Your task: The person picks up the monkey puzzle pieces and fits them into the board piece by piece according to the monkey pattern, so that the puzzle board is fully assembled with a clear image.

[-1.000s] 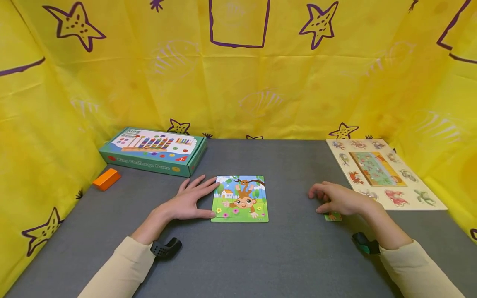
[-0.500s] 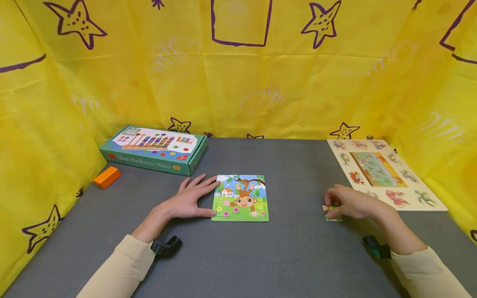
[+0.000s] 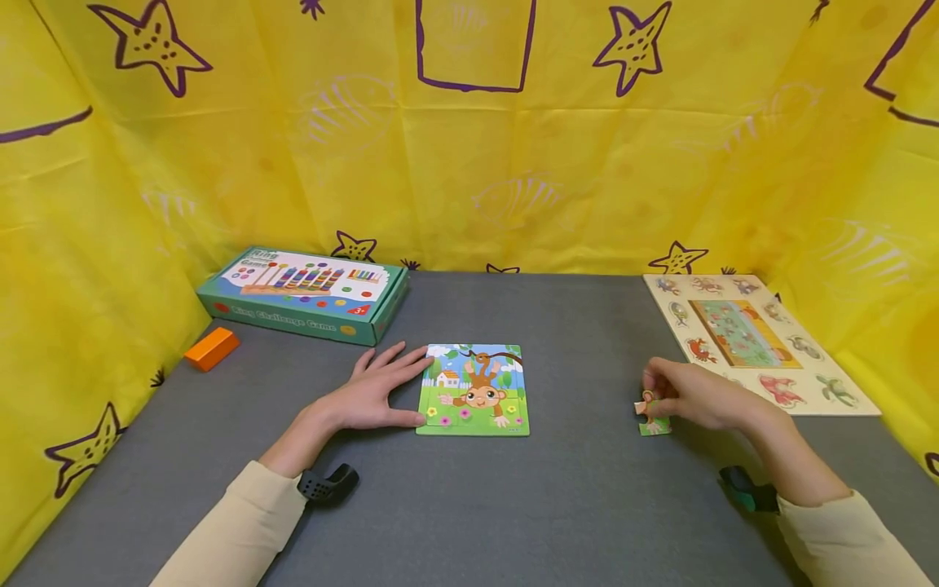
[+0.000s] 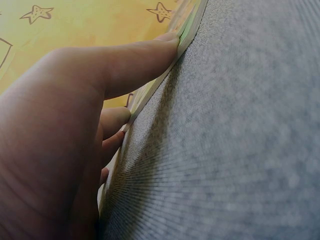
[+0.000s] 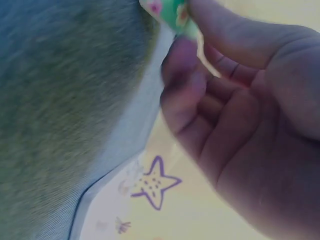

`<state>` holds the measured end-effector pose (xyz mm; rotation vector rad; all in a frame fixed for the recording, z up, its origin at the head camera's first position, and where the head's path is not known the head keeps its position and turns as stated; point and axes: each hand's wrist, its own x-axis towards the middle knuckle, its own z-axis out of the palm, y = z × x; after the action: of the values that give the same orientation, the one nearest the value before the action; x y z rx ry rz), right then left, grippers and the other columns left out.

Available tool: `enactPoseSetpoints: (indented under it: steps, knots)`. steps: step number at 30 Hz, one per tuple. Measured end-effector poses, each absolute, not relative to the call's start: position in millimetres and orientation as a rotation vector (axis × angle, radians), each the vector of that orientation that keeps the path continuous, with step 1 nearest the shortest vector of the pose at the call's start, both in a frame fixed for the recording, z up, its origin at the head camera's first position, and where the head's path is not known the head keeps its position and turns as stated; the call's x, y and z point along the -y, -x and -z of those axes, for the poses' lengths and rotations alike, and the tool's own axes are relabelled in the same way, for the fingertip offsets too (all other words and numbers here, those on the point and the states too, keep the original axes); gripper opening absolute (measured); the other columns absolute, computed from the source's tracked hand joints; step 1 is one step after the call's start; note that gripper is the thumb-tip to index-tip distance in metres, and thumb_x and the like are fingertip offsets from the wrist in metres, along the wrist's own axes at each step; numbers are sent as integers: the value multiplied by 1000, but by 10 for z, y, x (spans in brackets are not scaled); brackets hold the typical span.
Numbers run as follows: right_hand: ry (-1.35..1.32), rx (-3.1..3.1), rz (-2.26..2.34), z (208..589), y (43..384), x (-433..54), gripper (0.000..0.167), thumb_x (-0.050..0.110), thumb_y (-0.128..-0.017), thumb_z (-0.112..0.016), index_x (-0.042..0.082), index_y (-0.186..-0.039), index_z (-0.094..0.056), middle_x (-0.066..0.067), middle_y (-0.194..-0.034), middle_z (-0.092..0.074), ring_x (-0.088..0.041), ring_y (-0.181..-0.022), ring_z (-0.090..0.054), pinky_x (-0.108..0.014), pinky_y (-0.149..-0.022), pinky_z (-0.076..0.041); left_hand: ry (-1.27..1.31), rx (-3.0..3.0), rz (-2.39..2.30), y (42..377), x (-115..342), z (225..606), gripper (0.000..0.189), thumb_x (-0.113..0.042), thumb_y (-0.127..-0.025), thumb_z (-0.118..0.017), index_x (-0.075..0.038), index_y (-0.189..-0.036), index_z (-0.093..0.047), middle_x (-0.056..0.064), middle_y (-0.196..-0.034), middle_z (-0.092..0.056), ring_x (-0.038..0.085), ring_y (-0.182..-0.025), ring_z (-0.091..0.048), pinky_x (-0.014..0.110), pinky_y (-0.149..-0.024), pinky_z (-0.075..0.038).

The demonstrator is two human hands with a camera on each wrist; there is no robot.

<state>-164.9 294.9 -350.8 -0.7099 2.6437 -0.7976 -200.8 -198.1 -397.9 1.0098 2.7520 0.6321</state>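
A square jigsaw puzzle (image 3: 477, 408) showing an upside-down monkey hanging from a branch lies flat on the grey table. My left hand (image 3: 363, 403) rests at its left side, fingers spread and fairly straight. In the left wrist view the thumb (image 4: 145, 57) and fingertips touch the board's edge. Well to the right, my right hand (image 3: 697, 395) pinches a small puzzle piece (image 3: 656, 426) between thumb and index finger. Green with flowers shows on the piece (image 5: 170, 12) at the top of the right wrist view; the thumb and fingers cover part of it.
A green Ring Challenge Game box (image 3: 293, 297) stands at the back left, with an orange block (image 3: 212, 350) in front of it. At the back right lies a sea-animal board (image 3: 778, 391) bearing a smaller picture panel (image 3: 744, 334). A yellow patterned cloth (image 3: 469, 179) encloses the table.
My right hand has gone from hovering over the puzzle piece with fingers extended to pinching it, its fingers drawing slightly right. My left hand and the monkey puzzle have stayed put.
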Motion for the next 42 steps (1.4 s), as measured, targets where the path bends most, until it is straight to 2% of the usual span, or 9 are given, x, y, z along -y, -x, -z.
enactPoseSetpoints:
  steps: [5,10,19,30,42]
  knots:
    - [858,-2563,971,3431,1736,-2752,15,8,-96,-69,9,-95,-55,1,-80,-57,-12,-70,-55,-27,-62,-47,-1009,-2754,-628,2016,1998,3970,92,-59,-86,-70,-17,-160,-35,4,-166,-23,38,-152,-8,69,-111,3]
    - [909,-2561,1075,3434,1858,-2320,13,10,-96,-71,9,-97,-58,0,-79,-60,-18,-70,-59,-29,-63,-51,-1013,-2766,-627,2018,1985,3966,92,-59,-86,-71,-16,-159,-35,4,-166,-24,38,-152,-9,69,-111,3]
    - [1008,-2533,1087,3490,1979,-1665,12,10,-95,-72,10,-96,-60,2,-78,-63,-19,-68,-61,-30,-63,-52,-1040,-2761,-615,2026,1919,3975,93,-62,-86,-69,-17,-160,-34,3,-166,-23,37,-152,-8,68,-111,3]
    - [1033,-2467,1069,3582,2029,-1413,14,7,-95,-71,8,-95,-57,0,-78,-63,-22,-66,-63,-30,-63,-54,-1036,-2752,-613,2037,1937,3972,93,-62,-86,-69,-17,-160,-34,3,-167,-22,37,-152,-7,69,-111,3]
    - [1049,-2567,813,3631,1994,-1308,12,11,-91,-76,12,-95,-64,7,-83,-59,-9,-74,-55,-29,-72,-49,-1022,-2755,-616,2019,1982,3985,93,-62,-87,-69,-17,-160,-33,3,-167,-22,37,-152,-8,68,-111,3]
